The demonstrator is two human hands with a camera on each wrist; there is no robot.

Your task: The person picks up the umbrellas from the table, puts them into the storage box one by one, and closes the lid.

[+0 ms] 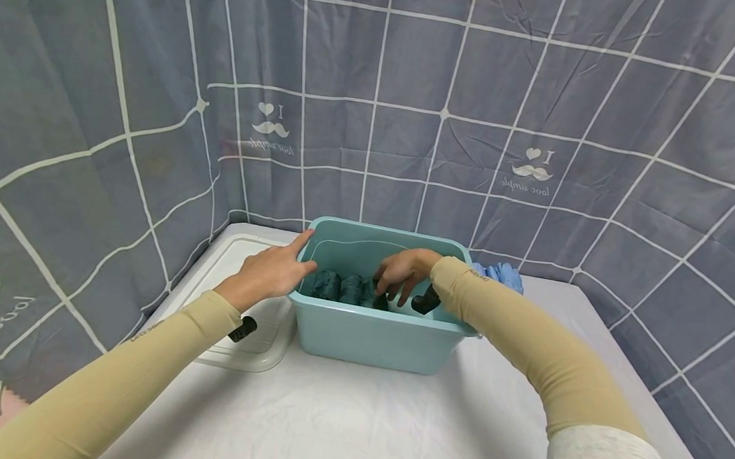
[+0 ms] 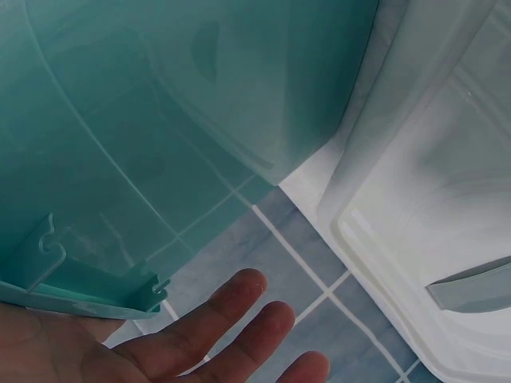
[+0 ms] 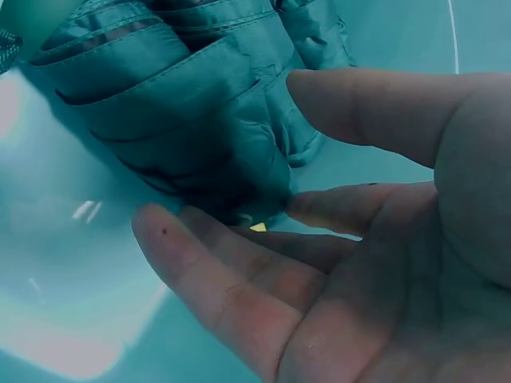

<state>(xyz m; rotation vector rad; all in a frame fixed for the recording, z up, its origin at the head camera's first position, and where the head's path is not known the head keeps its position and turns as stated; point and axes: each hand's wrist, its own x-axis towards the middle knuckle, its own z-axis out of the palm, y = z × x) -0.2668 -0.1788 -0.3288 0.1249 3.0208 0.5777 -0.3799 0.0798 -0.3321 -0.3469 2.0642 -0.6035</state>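
Curtain print: reads "I", a heart, a moustache and "love simple", all mirrored; shown twice on the far side, cut short at the left edge.
Sleeve lettering: dark and small on both tan sleeves, too fine to read.
Left hand: at the left rim of the teal tub, touching it; fingers straight and spread, thumb hidden in the left wrist view.
Right hand: inside the tub, just beside the dark green bundles; thumb and fingers well parted, slightly bent, pinching nothing; impossible to tell whether fingertips touch fabric.
Bundles: at least three, side by side toward the left inside the tub; lower parts hidden by the near wall.
Yellow speck: under a bundle, mostly covered, too small to identify.
White lid: on the white-covered counter, left of the tub, partly behind the left arm.
Blue item: crumpled, behind the right arm, partly hidden.
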